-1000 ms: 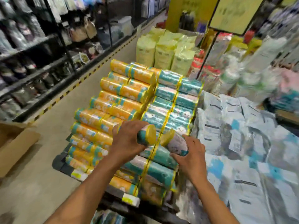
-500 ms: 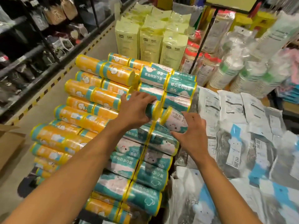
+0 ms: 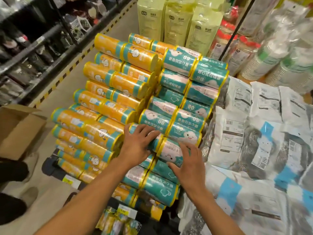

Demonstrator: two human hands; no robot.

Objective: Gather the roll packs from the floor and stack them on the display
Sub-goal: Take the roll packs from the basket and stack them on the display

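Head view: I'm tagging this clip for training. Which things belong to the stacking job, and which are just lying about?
Job: left hand, right hand, the teal roll pack they touch, teal stack, orange stack.
Lying about: cardboard box, pale yellow bags, white pouches, stacked cups.

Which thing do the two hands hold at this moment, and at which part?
Nothing is gripped. The left hand lies flat on one roll of a teal roll pack; the right hand spreads over its other roll.
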